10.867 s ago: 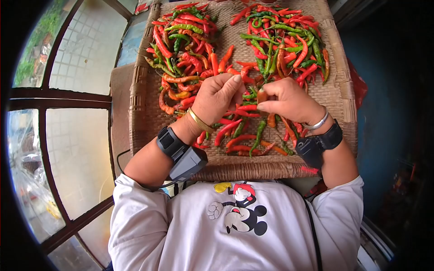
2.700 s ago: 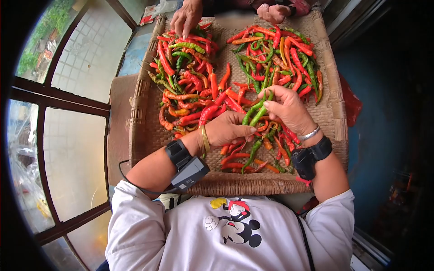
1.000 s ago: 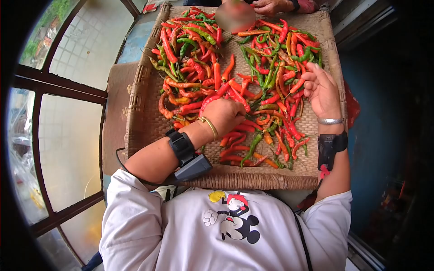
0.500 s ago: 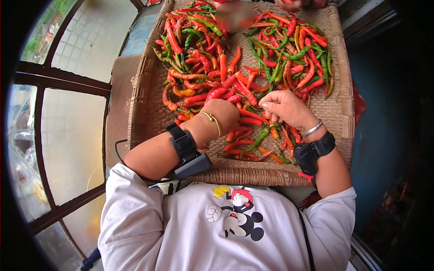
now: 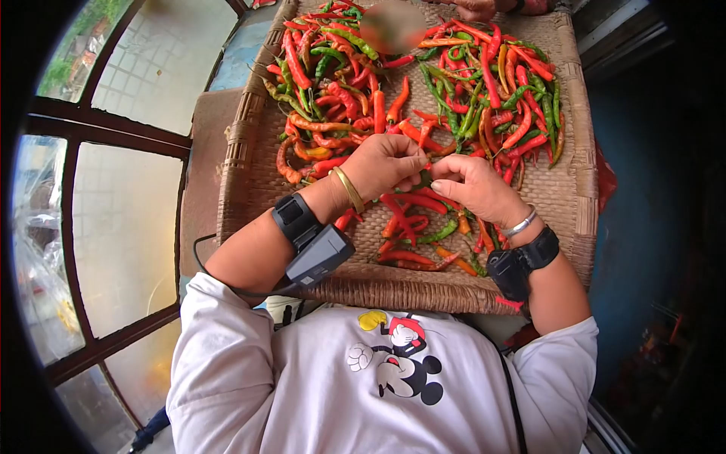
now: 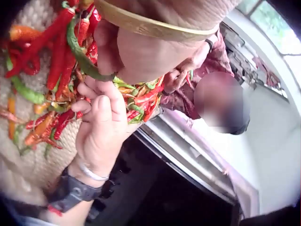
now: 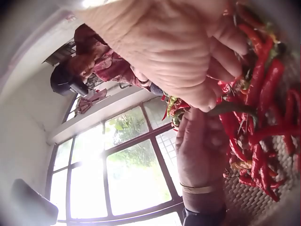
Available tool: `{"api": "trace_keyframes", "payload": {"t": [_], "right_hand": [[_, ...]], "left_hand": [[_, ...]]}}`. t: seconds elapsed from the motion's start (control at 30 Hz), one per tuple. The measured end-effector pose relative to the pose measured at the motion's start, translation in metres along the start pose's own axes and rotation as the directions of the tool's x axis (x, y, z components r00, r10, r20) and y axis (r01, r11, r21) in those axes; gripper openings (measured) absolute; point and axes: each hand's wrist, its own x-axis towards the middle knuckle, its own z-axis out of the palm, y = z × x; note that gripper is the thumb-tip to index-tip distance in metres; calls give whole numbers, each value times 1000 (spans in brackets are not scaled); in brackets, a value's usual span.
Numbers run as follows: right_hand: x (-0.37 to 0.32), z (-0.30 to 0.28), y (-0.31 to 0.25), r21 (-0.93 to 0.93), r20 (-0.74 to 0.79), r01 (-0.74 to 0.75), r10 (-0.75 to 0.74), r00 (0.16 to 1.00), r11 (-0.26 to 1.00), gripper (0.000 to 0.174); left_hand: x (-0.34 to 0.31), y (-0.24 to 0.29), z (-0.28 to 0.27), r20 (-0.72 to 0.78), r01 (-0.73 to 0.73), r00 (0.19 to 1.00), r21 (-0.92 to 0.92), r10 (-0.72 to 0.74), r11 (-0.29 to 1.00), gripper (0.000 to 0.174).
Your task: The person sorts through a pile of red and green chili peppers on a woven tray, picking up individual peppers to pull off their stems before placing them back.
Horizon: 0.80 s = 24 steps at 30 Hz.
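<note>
My left hand [image 5: 383, 165] and right hand [image 5: 478, 185] meet fingertip to fingertip above the middle of a woven tray [image 5: 318, 253]. Between them is a curved green chili pepper [image 6: 81, 52], mostly hidden in the head view. Its end is at the left thumb and the right fingertips, and both hands pinch it there. Red chili peppers [image 7: 256, 80] lie close beneath the fingers. Beyond the hands are two mixed piles, the left pile [image 5: 333, 83] and the right pile [image 5: 499, 98], of red, green and orange chilies.
Another person's hands [image 6: 181, 73] work at the tray's far side, a small chili at the fingers. A framed window [image 5: 128, 234] stands along the left. Several loose chilies [image 5: 412, 259] lie near the tray's front rim.
Half a second ago my left hand was down among the red chilies; it has risen to meet the right hand. Earlier the right hand reached to the right pile and came back.
</note>
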Motion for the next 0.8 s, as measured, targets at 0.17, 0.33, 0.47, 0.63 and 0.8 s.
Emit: {"api": "trace_keyframes", "payload": {"t": [0.17,0.33,0.47,0.63,0.8], "right_hand": [[2,-3,-2,-76,32,79,-76,997,994,17],[-2,-15,-24,-12,8,-154,154,988,988,19],[-4,-45,-28,106,-173,-145,162,972,984,17],[-1,-76,-15,616,-504,314,55,862,722,24],[1,-68,9,684,-401,93,267,876,724,25]], "left_hand": [[-1,-1,2,75,57,997,-397,-29,916,15],[14,-17,-12,-91,-169,981,48,173,984,17],[9,-19,-14,44,-174,972,793,230,584,17],[9,-19,-8,127,-167,980,945,153,280,16],[5,-8,-7,189,-198,980,943,59,267,18]]}}
